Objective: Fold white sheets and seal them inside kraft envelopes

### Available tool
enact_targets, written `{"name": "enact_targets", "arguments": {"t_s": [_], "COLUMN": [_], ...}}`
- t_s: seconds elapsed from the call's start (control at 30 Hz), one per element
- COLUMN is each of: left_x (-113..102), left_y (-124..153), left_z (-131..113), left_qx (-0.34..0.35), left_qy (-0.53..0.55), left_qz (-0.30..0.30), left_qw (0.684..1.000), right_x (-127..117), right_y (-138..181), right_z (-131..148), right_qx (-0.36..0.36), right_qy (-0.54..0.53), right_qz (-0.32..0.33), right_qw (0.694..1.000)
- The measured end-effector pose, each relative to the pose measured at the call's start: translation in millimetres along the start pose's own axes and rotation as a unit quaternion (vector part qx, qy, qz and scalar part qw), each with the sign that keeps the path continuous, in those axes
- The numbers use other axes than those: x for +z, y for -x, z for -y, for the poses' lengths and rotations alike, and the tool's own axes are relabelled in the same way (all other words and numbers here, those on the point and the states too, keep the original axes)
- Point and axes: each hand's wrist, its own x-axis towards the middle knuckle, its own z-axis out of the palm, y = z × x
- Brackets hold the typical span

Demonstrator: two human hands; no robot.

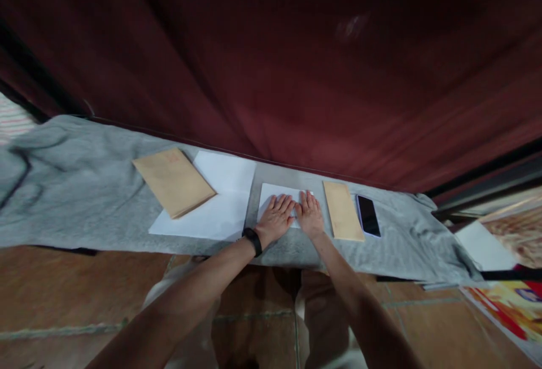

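Note:
Both my hands lie flat on a small folded white paper in the middle of a grey cloth. My left hand, with a black band at the wrist, has its fingers stretched out on the paper. Beside it, touching thumb to thumb, my right hand presses the paper's right part, fingers flat. Neither hand grips anything.
A big brown envelope lies partly on a large white sheet to the left. A narrow brown envelope and a black phone lie to the right. A dark red curtain hangs behind. Tiled floor shows below.

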Motion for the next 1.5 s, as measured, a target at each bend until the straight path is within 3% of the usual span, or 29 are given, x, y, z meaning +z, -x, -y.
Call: {"name": "enact_targets", "arguments": {"t_s": [0.17,0.3,0.57,0.7,1.0,1.37,1.5], "left_x": [-1.1,-5.6,-5.1,-6.5,-4.2,-9.8,-9.3], "left_y": [0.7,-2.5,-5.1,-3.9,-9.7,-9.3,-6.2], "left_z": [-2.7,-5.6,-8.2,-9.3,6.8,29.3,32.9], "left_qx": [0.021,0.026,0.044,0.031,-0.040,-0.158,-0.182], "left_qy": [-0.014,-0.019,-0.013,-0.012,-0.012,-0.036,-0.051], "left_qz": [-0.001,0.012,0.043,0.050,0.059,0.044,0.002], "left_qw": [1.000,0.999,0.998,0.998,0.997,0.986,0.982], "right_x": [7.6,-0.5,-11.3,-9.9,-13.6,-10.5,-12.0], "right_y": [1.4,-1.9,6.2,3.3,-1.9,7.7,14.7], "right_z": [-3.1,-1.1,29.9,27.4,7.1,-14.7,-16.6], "right_qx": [0.003,0.032,-0.019,-0.051,-0.043,0.004,0.036], "right_qy": [-0.021,-0.051,-0.229,-0.188,-0.055,-0.029,-0.032], "right_qz": [-0.020,0.015,0.043,0.054,0.051,0.028,0.020], "right_qw": [1.000,0.998,0.972,0.979,0.996,0.999,0.999]}}
